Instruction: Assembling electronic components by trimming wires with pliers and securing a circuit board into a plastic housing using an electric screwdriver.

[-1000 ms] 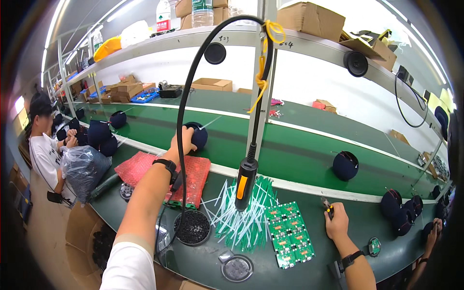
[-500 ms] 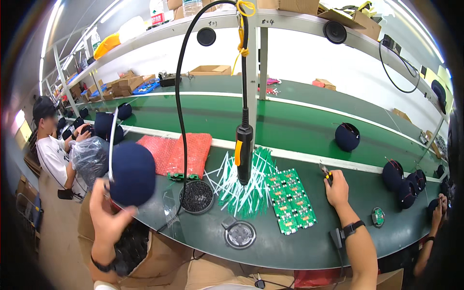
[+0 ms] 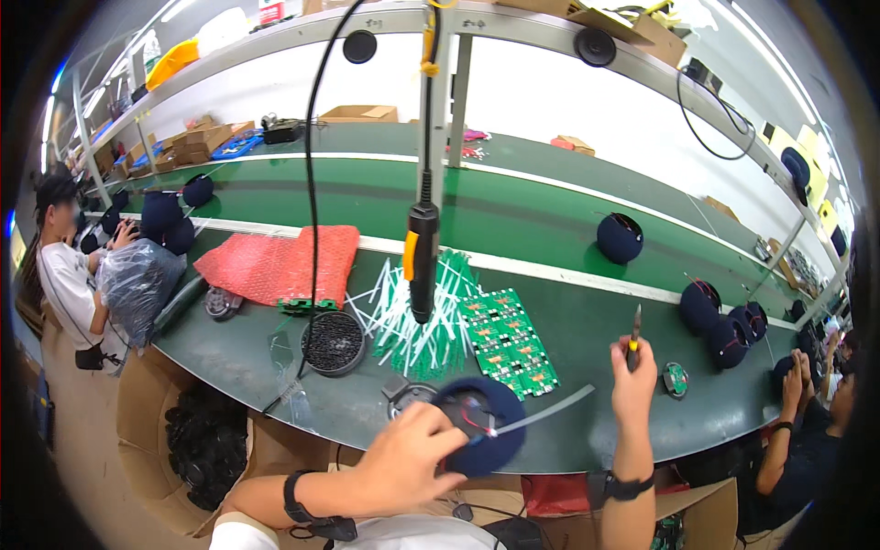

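The left hand [image 3: 412, 460] grips a blue ball [image 3: 509, 408] with its fingers at the table's [image 3: 587, 442] near edge; a pale strip [image 3: 552, 408] sticks out of its opening. The right hand's [image 3: 633, 380] fingers are closed round pliers [image 3: 637, 319]. On the table, a dish [image 3: 335, 371] holds black bits [image 3: 332, 341]. Below its left edge, a carton [image 3: 139, 435] holds black parts [image 3: 203, 454].

head cam: left fisheye of a worn pair, looks down and forward, workbench [image 3: 229, 357] close below, shelf [image 3: 522, 26] farther off, edges bowed
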The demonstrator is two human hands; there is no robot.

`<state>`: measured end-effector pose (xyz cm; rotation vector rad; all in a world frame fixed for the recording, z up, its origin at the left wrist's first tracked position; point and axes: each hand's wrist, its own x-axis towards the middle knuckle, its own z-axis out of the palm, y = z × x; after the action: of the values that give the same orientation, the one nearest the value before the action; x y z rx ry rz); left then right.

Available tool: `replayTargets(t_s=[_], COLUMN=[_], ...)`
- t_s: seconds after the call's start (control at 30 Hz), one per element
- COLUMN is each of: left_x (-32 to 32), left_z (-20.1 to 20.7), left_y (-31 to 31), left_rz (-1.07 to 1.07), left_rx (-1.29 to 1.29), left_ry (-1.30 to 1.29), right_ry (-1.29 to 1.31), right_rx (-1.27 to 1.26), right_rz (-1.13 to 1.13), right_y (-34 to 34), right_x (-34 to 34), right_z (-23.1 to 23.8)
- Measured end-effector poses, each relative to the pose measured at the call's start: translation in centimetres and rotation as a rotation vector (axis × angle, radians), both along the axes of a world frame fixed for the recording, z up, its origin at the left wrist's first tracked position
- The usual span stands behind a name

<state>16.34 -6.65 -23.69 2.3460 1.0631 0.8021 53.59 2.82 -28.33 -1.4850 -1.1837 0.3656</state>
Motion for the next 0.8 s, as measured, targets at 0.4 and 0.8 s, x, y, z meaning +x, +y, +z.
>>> replayTargets(t_s=[0.4, 0.8], left_x=[4.8, 5.7], left_z=[2.7, 1.2], left_y=[3.4, 6.6], left_rz=[0.046, -0.161], left_rx=[0.195, -0.035], left_ry=[0.314, 0.126], right_ry=[0.016, -0.219], right_rx=[-0.375, -0.23], right_rz=[0.363, 0.429], right_y=[-16.1, -12.5], right_x=[-9.0, -10.6], right_z=[-1.5, 0.1])
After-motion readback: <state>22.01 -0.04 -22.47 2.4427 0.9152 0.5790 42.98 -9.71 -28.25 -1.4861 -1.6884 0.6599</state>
